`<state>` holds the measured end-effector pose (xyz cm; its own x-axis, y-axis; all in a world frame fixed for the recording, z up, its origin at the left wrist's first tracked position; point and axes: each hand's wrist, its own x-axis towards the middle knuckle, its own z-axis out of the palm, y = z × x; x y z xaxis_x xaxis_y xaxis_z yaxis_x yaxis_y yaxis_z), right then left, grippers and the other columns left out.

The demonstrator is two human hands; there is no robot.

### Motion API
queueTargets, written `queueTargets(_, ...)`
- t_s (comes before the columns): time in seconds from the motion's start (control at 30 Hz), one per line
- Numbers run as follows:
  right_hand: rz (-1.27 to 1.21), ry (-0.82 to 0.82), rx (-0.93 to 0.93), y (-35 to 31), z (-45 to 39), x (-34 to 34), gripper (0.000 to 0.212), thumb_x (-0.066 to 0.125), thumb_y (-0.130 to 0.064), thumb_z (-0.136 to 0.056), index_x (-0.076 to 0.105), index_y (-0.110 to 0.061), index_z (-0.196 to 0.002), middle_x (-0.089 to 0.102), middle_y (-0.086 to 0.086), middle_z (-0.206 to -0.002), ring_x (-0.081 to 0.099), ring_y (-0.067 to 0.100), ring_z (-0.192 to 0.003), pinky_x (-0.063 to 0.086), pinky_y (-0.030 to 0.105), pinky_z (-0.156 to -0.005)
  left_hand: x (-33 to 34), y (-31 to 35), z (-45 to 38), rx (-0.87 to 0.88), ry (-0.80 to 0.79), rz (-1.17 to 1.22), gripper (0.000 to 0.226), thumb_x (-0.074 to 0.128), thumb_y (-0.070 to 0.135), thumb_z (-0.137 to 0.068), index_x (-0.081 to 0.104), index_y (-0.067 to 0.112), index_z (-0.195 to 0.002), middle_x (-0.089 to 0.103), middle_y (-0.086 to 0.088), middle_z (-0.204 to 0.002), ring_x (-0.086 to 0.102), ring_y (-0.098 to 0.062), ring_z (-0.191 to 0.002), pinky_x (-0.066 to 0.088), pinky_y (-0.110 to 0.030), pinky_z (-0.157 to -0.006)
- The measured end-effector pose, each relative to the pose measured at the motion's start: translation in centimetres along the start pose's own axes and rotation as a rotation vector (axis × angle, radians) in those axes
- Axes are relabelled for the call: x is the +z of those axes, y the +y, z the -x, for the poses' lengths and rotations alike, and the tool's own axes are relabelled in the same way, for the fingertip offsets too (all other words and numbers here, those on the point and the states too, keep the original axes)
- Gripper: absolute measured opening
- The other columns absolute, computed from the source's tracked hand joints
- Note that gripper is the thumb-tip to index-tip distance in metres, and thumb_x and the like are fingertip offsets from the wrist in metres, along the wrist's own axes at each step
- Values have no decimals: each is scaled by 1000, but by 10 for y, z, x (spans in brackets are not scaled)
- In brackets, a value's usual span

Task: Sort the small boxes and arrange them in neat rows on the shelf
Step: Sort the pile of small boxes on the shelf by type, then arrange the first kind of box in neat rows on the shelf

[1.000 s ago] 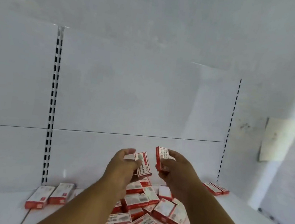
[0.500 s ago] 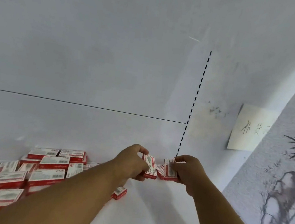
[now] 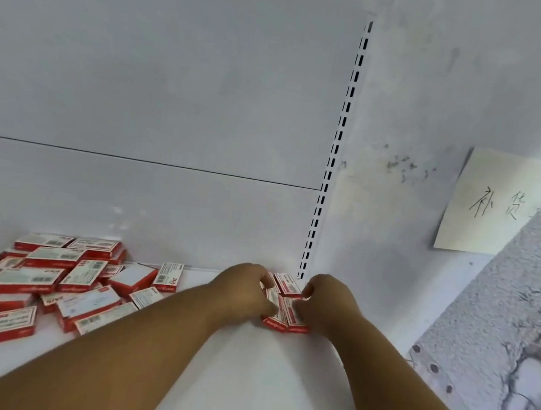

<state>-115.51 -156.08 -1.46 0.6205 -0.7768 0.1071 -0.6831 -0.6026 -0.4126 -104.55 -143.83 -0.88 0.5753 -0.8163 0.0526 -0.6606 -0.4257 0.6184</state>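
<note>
Two small red-and-white boxes [image 3: 286,312] lie side by side at the shelf's [image 3: 241,371] back right corner, at one o'clock in the view, just in front of two boxes already placed [image 3: 286,283]. The left hand [image 3: 245,290] and right hand [image 3: 328,302] each pinch one with curled fingers. To set them well, I'd press their edges flush with each other and the pair behind before fetching more from the jumbled pile [image 3: 48,283] at nine o'clock.

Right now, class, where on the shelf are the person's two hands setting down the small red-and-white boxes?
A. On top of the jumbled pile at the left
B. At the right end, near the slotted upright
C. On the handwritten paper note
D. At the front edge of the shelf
B: the left hand and right hand meet on small boxes at the shelf's right end, just below the slotted upright, away from the jumbled pile.
</note>
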Motion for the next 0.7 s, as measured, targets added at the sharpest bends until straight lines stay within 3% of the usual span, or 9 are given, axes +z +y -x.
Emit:
queueTargets(0.13, 16, 62, -57, 2, 6, -1, 19, 59, -19, -88, 60, -17, -106, 66, 3, -104, 63, 20, -93, 51, 29, -75, 4, 2, 1, 57, 54, -167, 46, 75, 33, -78, 63, 27, -122, 61, 5, -123, 56, -15, -113, 41, -21, -85)
queueTargets(0.33, -84, 118, -181, -22, 2, 0, 26, 55, -18, -90, 60, -22, -116, 65, 0, -111, 59, 16, -91, 46, 26, -73, -11, -8, 11, 60, 161, -235, 38, 72, 38, -79, 60, 31, -114, 66, 7, -107, 59, -14, -99, 44, -25, -77)
queueTargets(0.57, -185, 52, -395, -101, 12, 30, 27, 58, -28, -91, 59, -23, -117, 68, -4, -104, 61, 16, -97, 48, 26, -79, -74, -68, 57, -52, 225, -272, 23, 65, 29, -81, 63, 34, -103, 63, 11, -93, 59, -12, -90, 48, -28, -75)
queueTargets(0.7, -196, -26, -489, -159, 26, 48, 21, 60, -24, -93, 63, -21, -113, 67, -3, -106, 62, 15, -93, 50, 27, -78, -110, -106, 84, -122, 279, -297, 25, 66, 26, -81, 64, 33, -105, 65, 9, -99, 61, -11, -89, 52, -29, -76)
